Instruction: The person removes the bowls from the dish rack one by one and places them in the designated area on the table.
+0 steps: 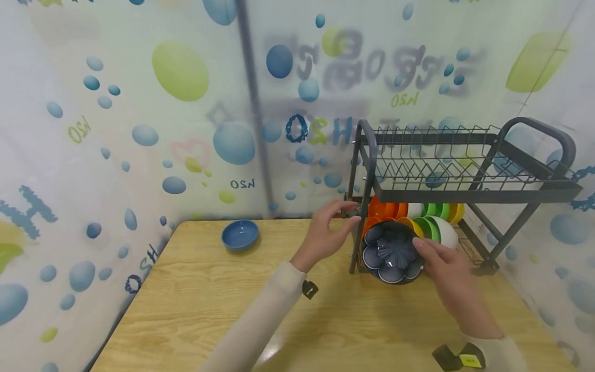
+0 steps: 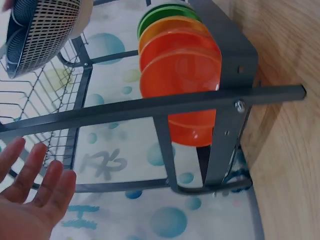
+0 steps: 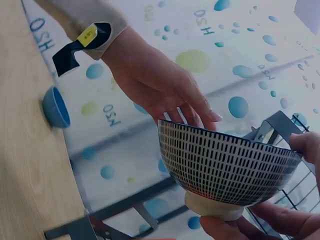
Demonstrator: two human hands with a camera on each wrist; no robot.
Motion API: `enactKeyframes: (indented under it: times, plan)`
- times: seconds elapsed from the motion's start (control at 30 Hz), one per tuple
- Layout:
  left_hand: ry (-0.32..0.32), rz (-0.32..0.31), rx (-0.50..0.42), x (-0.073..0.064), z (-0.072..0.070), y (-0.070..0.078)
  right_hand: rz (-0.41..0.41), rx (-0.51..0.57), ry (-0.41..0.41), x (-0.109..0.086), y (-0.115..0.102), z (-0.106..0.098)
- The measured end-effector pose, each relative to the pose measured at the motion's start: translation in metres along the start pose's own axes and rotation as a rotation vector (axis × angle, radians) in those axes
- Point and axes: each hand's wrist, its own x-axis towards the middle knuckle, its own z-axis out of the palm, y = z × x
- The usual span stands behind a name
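Observation:
My right hand (image 1: 448,281) grips a bowl (image 1: 392,253) by its rim, thumb on the edge and fingers beneath. The bowl is dark inside with a petal pattern. In the right wrist view the same bowl (image 3: 225,167) shows small dark dashes on a pale outside and a plain foot. It is tilted toward me, in front of the lower tier of a dark metal dish rack (image 1: 474,195). My left hand (image 1: 327,232) holds nothing; its thumb and fingers stand apart beside the rack's left post. In the left wrist view its fingers (image 2: 32,170) are spread.
Several orange bowls (image 2: 180,75), green bowls (image 1: 429,227) and a white bowl (image 1: 447,235) stand on edge in the lower tier. The upper wire tier (image 1: 434,173) overhangs them. A small blue bowl (image 1: 239,235) sits at the back of the wooden table (image 1: 195,294), against a patterned curtain.

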Motion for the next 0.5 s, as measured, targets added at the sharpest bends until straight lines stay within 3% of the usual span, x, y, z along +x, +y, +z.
enactKeyframes:
  times: [0.3, 0.5]
  plan:
    - [-0.114, 0.153, 0.124, -0.032, -0.033, 0.018, 0.087, 0.302, -0.14, 0.004, -0.009, 0.023]
    - [-0.203, 0.312, 0.123, -0.05, -0.048, 0.027, 0.158, 0.347, -0.213, 0.01, -0.01, 0.041]
